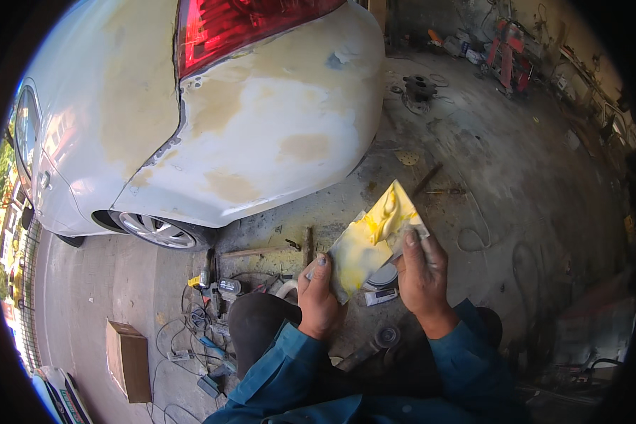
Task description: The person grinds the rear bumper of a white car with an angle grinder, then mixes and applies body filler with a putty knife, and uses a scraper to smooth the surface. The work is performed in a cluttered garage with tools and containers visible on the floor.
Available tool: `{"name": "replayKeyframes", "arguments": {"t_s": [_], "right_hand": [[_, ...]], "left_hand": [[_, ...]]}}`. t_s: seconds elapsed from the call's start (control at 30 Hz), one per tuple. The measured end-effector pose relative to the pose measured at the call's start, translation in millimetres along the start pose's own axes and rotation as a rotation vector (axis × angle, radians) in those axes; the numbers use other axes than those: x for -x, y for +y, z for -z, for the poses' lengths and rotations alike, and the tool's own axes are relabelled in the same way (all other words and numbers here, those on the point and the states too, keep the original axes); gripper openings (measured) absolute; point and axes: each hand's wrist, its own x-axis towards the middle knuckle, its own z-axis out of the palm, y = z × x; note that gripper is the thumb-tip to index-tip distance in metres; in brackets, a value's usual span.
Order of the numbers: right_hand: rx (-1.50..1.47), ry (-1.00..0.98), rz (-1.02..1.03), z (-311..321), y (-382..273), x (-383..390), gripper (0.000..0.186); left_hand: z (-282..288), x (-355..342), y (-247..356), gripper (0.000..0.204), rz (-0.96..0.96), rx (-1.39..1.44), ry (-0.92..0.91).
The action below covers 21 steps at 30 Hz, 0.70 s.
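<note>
My left hand (318, 297) grips a pale flat spreader (355, 265) streaked with grey and yellow. My right hand (420, 283) holds a second flat spreader carrying a thick smear of bright yellow paste (389, 219); its lower edge overlaps the left one. Beyond my hands is the rear corner of a white car (261, 141), with patchy tan areas on its panel and a red tail light (240, 28) above. A round can (380, 274) and a small white tube (380, 298) lie on the floor below the spreaders, partly hidden.
Power tools (230, 286), cables (180, 339) and wooden sticks (261, 252) lie on the floor at left, near a cardboard box (126, 357). Long rods and a loose hose (473, 244) are at right. A red wheeled machine (509, 53) stands at the back right. My knees frame the lower middle.
</note>
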Motion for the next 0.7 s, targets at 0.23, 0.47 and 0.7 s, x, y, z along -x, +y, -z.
{"name": "replayKeyframes", "arguments": {"t_s": [0.23, 0.47, 0.7], "right_hand": [[0.963, -0.403, 0.396, 39, -1, -12, 0.046], [1.096, -0.356, 0.594, -12, -8, 10, 0.049], [0.655, -0.399, 0.318, 1, -17, 11, 0.035]], "left_hand": [[0, -7, 12, 0.047, -0.032, 0.102, 0.027], [-2, -1, 4, 0.045, -0.204, -0.287, 0.157], [5, -7, 22, 0.056, -0.454, -0.568, 0.192]]}}
